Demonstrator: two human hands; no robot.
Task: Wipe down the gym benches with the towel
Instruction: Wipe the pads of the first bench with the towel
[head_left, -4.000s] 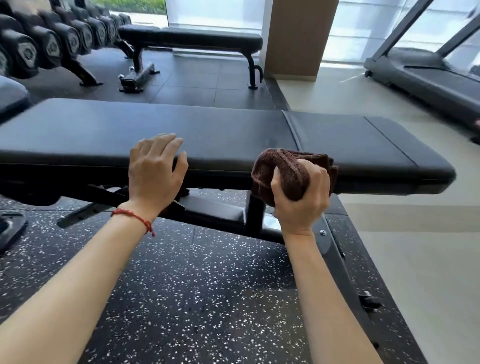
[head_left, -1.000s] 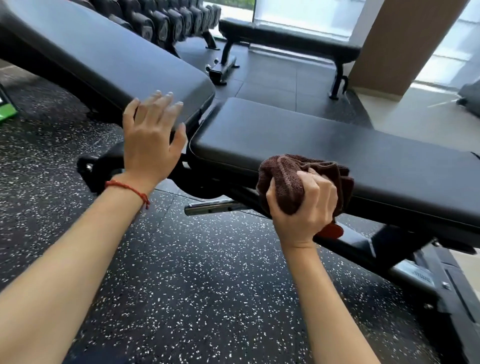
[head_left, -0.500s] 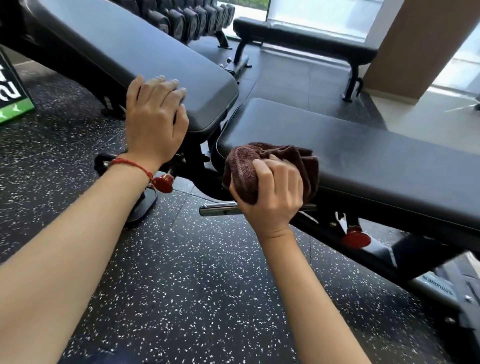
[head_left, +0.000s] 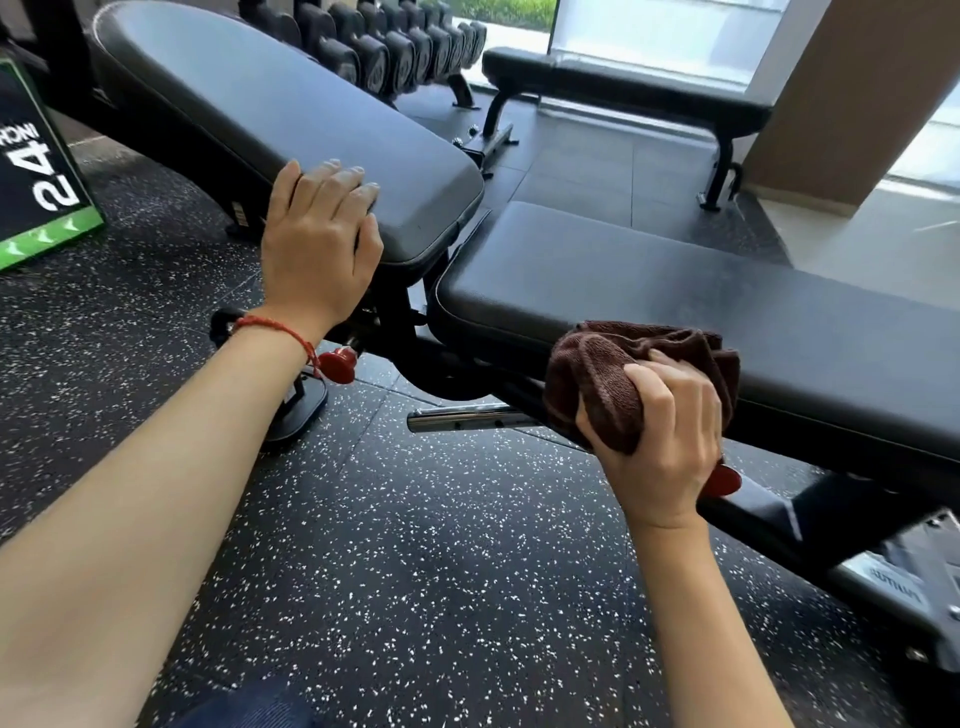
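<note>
A black padded bench (head_left: 675, 291) runs across the frame. Its raised back pad (head_left: 291, 124) slopes up to the left. My left hand (head_left: 319, 244) rests on the lower near corner of that back pad, fingers over the top and thumb on the side. My right hand (head_left: 662, 441) grips a bunched dark brown towel (head_left: 608, 379) and presses it against the near side edge of the flat seat pad. A second black flat bench (head_left: 639, 85) stands farther back by the window.
A rack of black dumbbells (head_left: 400, 52) lines the back. A black and green box marked 24 (head_left: 36, 171) sits at the left. Red adjustment knobs (head_left: 337, 364) and a chrome bar (head_left: 467, 418) stick out under the bench. Speckled rubber floor (head_left: 441, 545) lies below; a beige pillar (head_left: 857, 93) stands at the right.
My right hand has slid the towel to the right along the seat pad's near edge since half a second ago. My left hand stays on the back pad's corner.
</note>
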